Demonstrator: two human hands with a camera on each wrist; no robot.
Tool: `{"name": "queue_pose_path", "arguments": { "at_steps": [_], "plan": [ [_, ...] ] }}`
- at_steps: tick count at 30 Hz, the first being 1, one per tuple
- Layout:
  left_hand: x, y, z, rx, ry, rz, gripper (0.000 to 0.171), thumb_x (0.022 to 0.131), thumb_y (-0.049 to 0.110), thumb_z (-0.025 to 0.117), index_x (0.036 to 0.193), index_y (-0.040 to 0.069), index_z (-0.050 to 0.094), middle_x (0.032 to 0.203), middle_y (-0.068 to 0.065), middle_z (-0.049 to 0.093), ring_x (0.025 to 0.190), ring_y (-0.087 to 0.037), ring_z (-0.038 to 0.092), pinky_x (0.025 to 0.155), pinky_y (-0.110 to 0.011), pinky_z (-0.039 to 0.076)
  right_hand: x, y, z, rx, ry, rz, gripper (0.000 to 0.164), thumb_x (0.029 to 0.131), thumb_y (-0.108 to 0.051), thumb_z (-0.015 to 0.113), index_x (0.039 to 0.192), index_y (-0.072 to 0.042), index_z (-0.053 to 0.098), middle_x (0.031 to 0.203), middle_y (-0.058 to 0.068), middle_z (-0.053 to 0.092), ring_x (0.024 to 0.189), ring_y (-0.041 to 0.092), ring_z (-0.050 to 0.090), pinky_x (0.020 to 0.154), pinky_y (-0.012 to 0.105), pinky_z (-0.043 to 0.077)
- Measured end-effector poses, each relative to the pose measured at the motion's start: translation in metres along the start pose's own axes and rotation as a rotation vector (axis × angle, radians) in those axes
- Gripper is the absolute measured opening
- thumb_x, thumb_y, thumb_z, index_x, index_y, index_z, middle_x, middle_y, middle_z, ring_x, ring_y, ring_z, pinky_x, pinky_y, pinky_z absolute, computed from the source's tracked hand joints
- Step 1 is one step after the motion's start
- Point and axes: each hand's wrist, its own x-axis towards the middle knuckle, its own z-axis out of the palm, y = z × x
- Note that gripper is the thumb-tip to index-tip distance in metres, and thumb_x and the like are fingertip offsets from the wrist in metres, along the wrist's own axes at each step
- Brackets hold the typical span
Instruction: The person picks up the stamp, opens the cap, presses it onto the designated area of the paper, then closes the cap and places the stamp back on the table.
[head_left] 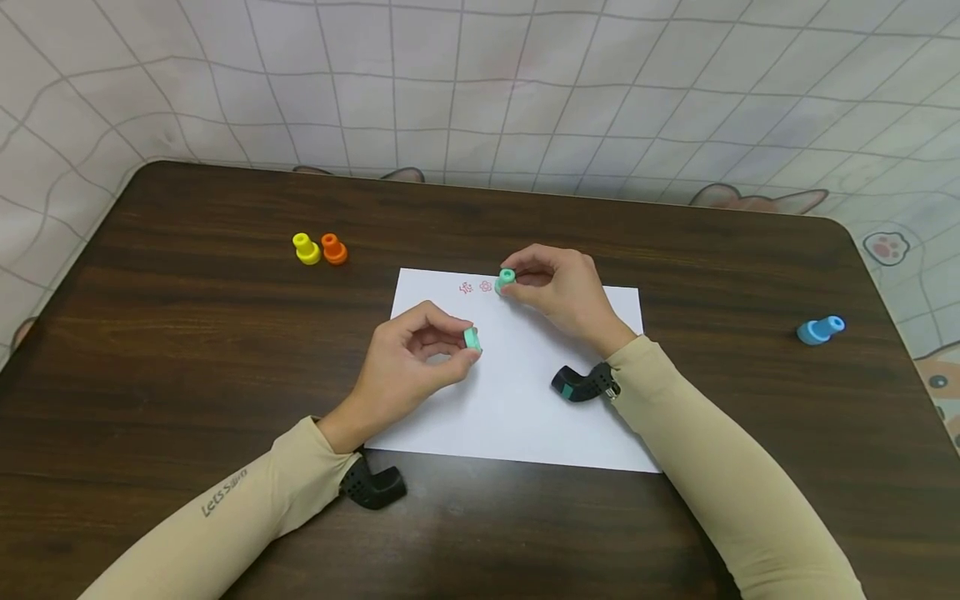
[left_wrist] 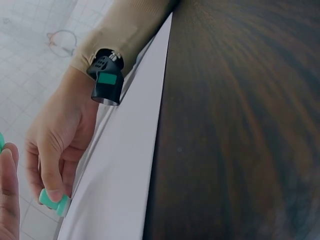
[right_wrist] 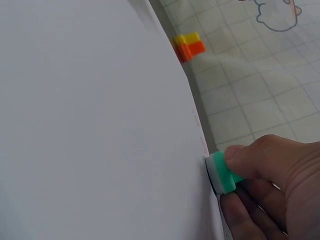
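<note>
My right hand grips a green toy stamp by thumb and fingers near the far edge of the white paper. In the right wrist view the stamp's pale base is right at the paper surface. Two small red prints, one of them a flower outline, lie just left of the stamp. Lower and to the left, over the paper's left part, my left hand pinches a small green cap between thumb and fingertips.
A yellow stamp and an orange stamp stand side by side at the back left of the dark wooden table. Far right lies a blue stamp on its side. A checked cloth hangs behind the table.
</note>
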Motion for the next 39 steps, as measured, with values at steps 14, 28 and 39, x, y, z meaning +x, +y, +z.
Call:
{"name": "queue_pose_path", "arguments": {
  "at_steps": [14,28,39],
  "plan": [
    [0.0000,0.0003,0.0010,0.001,-0.009,0.002,0.025,0.082,-0.011,0.077,0.104,-0.007,0.066,0.109,-0.023,0.069,0.088,-0.009,0.073,0.088,-0.024,0.064,-0.0035,-0.0044,0.0011,-0.042,0.044,-0.027,0.020,0.086,-0.016,0.084,0.106,-0.013,0.079,0.103,0.006,0.081,0.092,0.019,0.080,0.084,0.029,0.065],
    [-0.0006,-0.0007,0.0016,-0.009,0.008,-0.004,0.025,0.081,-0.012,0.076,0.104,-0.008,0.066,0.109,-0.023,0.069,0.087,-0.009,0.073,0.089,-0.024,0.064,-0.0003,-0.0015,0.0023,-0.029,0.025,-0.034,0.018,0.086,-0.016,0.084,0.104,-0.014,0.079,0.101,0.004,0.081,0.094,0.017,0.080,0.086,0.029,0.065],
    [0.0001,-0.0013,0.0020,0.000,0.004,-0.018,0.025,0.082,-0.011,0.077,0.104,-0.007,0.066,0.108,-0.023,0.069,0.086,-0.009,0.073,0.088,-0.023,0.064,0.0013,-0.0037,-0.0037,-0.053,-0.030,-0.002,0.018,0.087,-0.016,0.083,0.104,-0.015,0.078,0.101,0.003,0.081,0.094,0.016,0.079,0.088,0.031,0.064]
  ]
}}
